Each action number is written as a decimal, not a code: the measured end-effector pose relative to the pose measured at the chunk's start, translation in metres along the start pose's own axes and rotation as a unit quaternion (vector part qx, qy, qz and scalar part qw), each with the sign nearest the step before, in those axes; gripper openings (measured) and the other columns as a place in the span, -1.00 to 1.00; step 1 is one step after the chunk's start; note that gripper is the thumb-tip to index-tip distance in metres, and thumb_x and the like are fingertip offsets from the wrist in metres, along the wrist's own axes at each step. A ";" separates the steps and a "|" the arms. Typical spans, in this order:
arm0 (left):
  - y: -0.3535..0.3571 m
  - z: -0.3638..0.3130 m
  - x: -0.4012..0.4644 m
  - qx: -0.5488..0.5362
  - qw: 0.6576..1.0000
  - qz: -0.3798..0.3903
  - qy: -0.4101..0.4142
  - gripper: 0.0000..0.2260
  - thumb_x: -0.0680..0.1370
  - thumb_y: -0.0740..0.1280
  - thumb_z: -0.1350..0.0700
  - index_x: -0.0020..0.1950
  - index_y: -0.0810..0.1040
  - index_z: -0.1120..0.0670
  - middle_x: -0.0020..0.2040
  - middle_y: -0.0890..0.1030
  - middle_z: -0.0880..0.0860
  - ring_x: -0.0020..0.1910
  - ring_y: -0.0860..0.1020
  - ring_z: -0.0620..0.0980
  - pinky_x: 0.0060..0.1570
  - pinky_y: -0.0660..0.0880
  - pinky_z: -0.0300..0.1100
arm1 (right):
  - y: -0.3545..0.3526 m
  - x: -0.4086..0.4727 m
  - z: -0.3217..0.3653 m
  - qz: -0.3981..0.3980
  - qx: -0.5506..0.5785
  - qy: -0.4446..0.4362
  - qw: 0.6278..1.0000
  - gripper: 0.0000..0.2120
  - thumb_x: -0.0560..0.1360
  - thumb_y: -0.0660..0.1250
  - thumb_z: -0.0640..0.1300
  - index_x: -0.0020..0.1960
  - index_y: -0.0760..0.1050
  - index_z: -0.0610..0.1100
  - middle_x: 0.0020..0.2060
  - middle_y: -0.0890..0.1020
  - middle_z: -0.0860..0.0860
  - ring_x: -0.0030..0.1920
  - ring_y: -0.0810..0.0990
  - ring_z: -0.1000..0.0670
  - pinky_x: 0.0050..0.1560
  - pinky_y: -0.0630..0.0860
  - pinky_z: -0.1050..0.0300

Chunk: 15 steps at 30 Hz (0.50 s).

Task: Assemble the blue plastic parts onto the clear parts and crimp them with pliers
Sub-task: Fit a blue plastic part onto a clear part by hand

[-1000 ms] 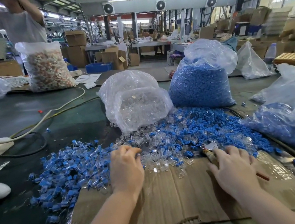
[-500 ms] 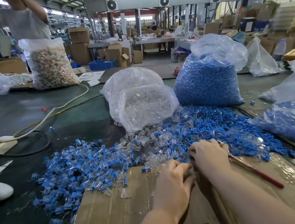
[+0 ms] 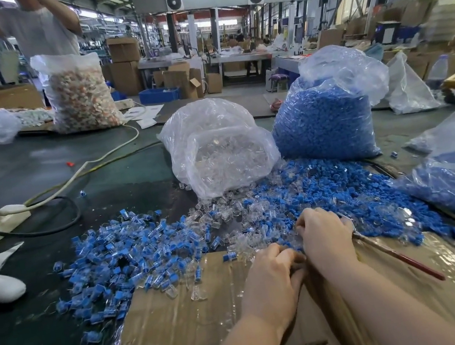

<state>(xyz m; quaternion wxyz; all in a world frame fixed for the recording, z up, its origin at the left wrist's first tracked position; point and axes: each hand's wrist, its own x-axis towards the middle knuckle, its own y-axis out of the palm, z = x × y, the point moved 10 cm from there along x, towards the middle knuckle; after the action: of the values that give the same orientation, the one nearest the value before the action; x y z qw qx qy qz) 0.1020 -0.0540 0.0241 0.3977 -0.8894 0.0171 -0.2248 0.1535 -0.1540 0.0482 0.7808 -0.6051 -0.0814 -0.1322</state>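
The left hand (image 3: 271, 278) and the right hand (image 3: 326, 238) are brought together at the far edge of the flattened brown cardboard sheet (image 3: 186, 329), where loose stock is within reach. The right hand's fingers are curled round the red-handled pliers (image 3: 400, 256), whose handle trails toward the table's right edge, presumably kept in the palm so no time is lost between crimps. The left fingers are curled against the right, apparently pinching a small part; what exactly is pinched cannot be told. The small blue plastic parts (image 3: 328, 185) and small clear plastic parts (image 3: 221, 215) are heaped just beyond the cardboard, spilled from a clear bag of transparent pieces (image 3: 223, 155) and a clear bag of blue pieces (image 3: 323, 123), while joined blue-and-clear pieces (image 3: 114, 260) are piled toward the left, seemingly to keep finished work apart.
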 end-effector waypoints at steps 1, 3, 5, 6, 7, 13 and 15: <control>-0.001 0.000 0.000 -0.004 1.000 -0.004 -0.002 -0.79 0.57 0.25 0.03 0.17 0.54 0.00 0.07 0.48 -0.04 0.12 0.38 -0.09 0.13 0.30 -0.27 | -0.004 -0.004 0.000 -0.020 0.045 -0.003 0.999 -0.93 0.57 0.20 -0.16 -0.02 0.45 -0.07 -0.08 0.54 0.04 -0.01 0.49 0.00 0.12 0.36 0.05; 0.000 0.001 0.000 -0.003 1.000 -0.008 -0.004 -0.79 0.58 0.23 0.04 0.18 0.54 0.00 0.07 0.49 -0.04 0.10 0.40 -0.09 0.14 0.32 -0.26 | -0.009 -0.012 -0.004 -0.042 0.150 0.008 0.988 -0.94 0.56 0.22 -0.17 -0.05 0.47 -0.11 -0.14 0.56 0.02 -0.09 0.50 0.01 -0.04 0.41 0.14; -0.001 0.001 0.000 -0.004 1.000 -0.010 -0.006 -0.79 0.58 0.23 0.09 0.17 0.56 0.02 0.06 0.51 -0.03 0.08 0.42 -0.08 0.14 0.35 -0.24 | -0.011 -0.021 -0.014 -0.052 0.228 0.039 0.971 -0.93 0.55 0.25 -0.21 -0.04 0.51 -0.11 -0.16 0.57 0.03 -0.12 0.51 0.03 -0.10 0.39 0.18; -0.002 0.001 0.000 -0.009 1.000 -0.014 -0.006 -0.80 0.57 0.23 0.13 0.15 0.57 0.03 0.05 0.53 -0.02 0.07 0.44 -0.08 0.13 0.36 -0.26 | -0.010 -0.026 -0.020 -0.055 0.252 0.052 0.965 -0.90 0.54 0.26 -0.22 -0.01 0.54 -0.12 -0.14 0.58 0.02 -0.10 0.51 0.03 -0.07 0.40 0.19; -0.004 0.002 0.000 -0.017 1.000 -0.022 -0.008 -0.80 0.56 0.24 0.16 0.12 0.59 0.04 0.03 0.55 -0.02 0.04 0.46 -0.09 0.11 0.36 -0.31 | -0.009 -0.031 -0.024 -0.057 0.267 0.058 0.960 -0.88 0.54 0.26 -0.24 0.02 0.57 -0.14 -0.11 0.60 0.01 -0.07 0.52 0.02 -0.03 0.41 0.18; -0.023 0.019 -0.002 -0.096 0.988 -0.082 -0.093 -0.86 0.52 0.29 0.21 -0.09 0.64 0.04 -0.16 0.57 -0.12 -0.19 0.48 -0.25 -0.18 0.30 -0.62 | -0.010 -0.052 -0.035 -0.085 0.331 0.057 0.938 -0.86 0.49 0.33 -0.28 0.01 0.61 -0.16 -0.12 0.65 -0.05 -0.06 0.60 -0.04 0.07 0.51 -0.01; -0.026 0.023 -0.004 -0.121 0.982 -0.088 -0.113 -0.86 0.51 0.31 0.22 -0.11 0.64 0.04 -0.18 0.59 -0.12 -0.18 0.52 -0.22 -0.17 0.35 -0.58 | -0.013 -0.057 -0.030 -0.095 0.349 0.041 0.932 -0.88 0.47 0.36 -0.29 -0.03 0.62 -0.14 -0.17 0.65 0.00 -0.10 0.61 0.00 0.04 0.54 0.03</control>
<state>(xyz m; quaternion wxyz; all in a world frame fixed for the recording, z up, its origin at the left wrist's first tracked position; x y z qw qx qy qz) 0.1047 -0.0196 0.0274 0.2651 -0.9487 -0.0790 -0.1530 0.0947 -0.1798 0.0365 0.9292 -0.2785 -0.1468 -0.1936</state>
